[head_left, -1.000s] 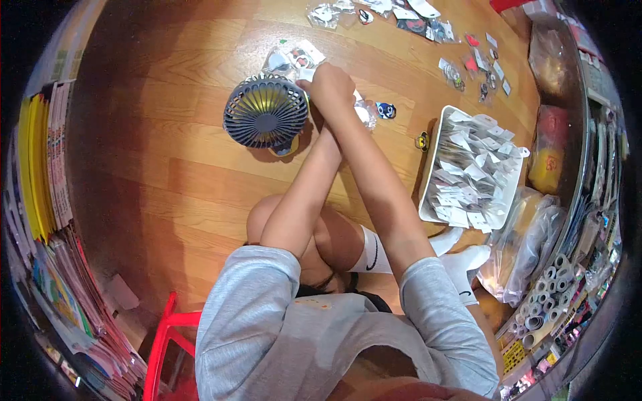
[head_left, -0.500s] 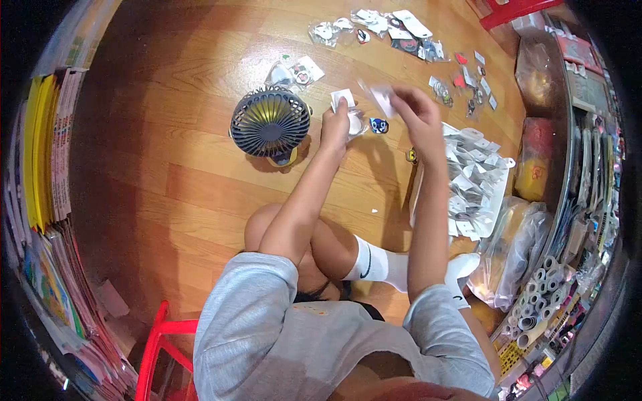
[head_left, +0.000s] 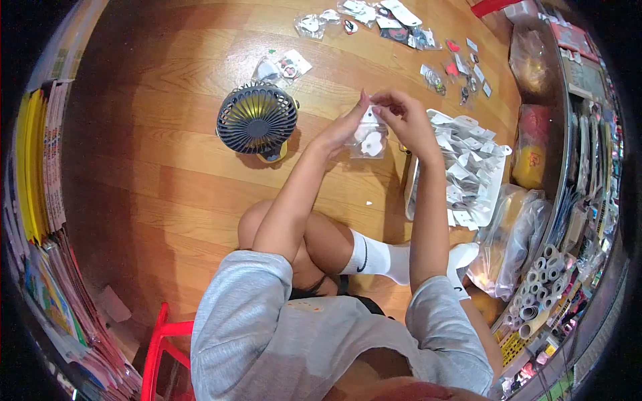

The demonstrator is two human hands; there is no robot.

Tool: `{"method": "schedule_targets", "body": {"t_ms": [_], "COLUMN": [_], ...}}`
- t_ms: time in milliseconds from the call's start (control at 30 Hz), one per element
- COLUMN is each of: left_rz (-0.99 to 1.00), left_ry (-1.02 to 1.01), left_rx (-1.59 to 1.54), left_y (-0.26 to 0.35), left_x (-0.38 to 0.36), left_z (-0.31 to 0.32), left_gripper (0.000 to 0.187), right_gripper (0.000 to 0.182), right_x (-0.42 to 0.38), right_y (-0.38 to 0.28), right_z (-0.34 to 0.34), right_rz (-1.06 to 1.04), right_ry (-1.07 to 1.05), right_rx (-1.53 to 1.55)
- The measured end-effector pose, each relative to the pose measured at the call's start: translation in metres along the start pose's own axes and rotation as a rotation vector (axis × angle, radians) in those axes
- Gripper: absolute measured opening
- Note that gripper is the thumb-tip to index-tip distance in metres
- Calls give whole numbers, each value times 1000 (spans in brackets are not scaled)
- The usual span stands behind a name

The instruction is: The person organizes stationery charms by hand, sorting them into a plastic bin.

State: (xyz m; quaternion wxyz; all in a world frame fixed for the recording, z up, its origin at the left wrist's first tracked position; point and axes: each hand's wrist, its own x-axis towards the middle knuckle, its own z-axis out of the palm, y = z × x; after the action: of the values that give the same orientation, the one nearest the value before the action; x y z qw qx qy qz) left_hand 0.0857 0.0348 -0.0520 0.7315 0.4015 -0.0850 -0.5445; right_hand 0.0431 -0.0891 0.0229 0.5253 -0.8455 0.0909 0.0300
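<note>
A small clear plastic packet point(head_left: 372, 144) hangs between my two hands, with white pieces inside and a white card with a dark hole at its top. My left hand point(head_left: 340, 130) grips its left edge, thumb pointing up. On the other side, my right hand point(head_left: 409, 125) pinches the upper right corner of the card with thumb and forefinger. Just right of my right hand stands a white basket point(head_left: 503, 175) heaped with similar carded packets. A small yellow-and-black piece point(head_left: 404, 148) on the floor peeks out beside my right wrist.
A small dark fan point(head_left: 257, 120) stands on the wooden floor to the left. Packets point(head_left: 394, 20) lie scattered at the back, with two more point(head_left: 287, 65) behind the fan. Shelves of books point(head_left: 40, 167) and rolls point(head_left: 538, 287) flank me. A red stool point(head_left: 157, 341) is at lower left.
My hands have come together on the packet; before, they were apart, with my right hand holding a blurred piece separately. The whole view has shifted slightly.
</note>
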Motion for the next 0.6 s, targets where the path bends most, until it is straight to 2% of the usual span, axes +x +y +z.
{"method": "schedule_targets", "body": {"t_ms": [67,100,167,200,267,333,367,400,467,500,533,600], "left_rz": [6,1,51,47,11,17,27,32,-72,-11,-7,106], "left_ry": [23,23,55,57,118,174,228,237,468,545,550,583], "left_rx": [-95,-94,88,90,-35,-84,-140,-136,-86,138,141,282], "left_y": [-1,-1,1,1,1,-12,-13,-15,-17,-33,-32,-30], "left_x": [0,-1,-2,-2,0,9,11,12,14,25,24,20], "left_z": [2,4,7,7,5,-7,-10,-12,-15,-28,-26,-22], "left_gripper": [56,56,38,38,27,26,25,25,23,22,22,18], "right_gripper": [13,13,14,15,15,12,15,15,19,21,23,37], "right_x": [3,3,5,6,10,19,26,36,70,88,107,140], "right_y": [9,11,15,15,23,42,33,30,24,22,21,37], "right_z": [0,0,-1,0,1,2,1,5,18,33,51,92], "right_rz": [14,14,16,28,40,-61,-50,-56,-3,42,84,120], "right_ry": [43,92,143,145,146,433,503,499,381,343,304,214], "right_rx": [17,15,16,-28,-65,-248,-198,-190,61,22,-19,-350]}}
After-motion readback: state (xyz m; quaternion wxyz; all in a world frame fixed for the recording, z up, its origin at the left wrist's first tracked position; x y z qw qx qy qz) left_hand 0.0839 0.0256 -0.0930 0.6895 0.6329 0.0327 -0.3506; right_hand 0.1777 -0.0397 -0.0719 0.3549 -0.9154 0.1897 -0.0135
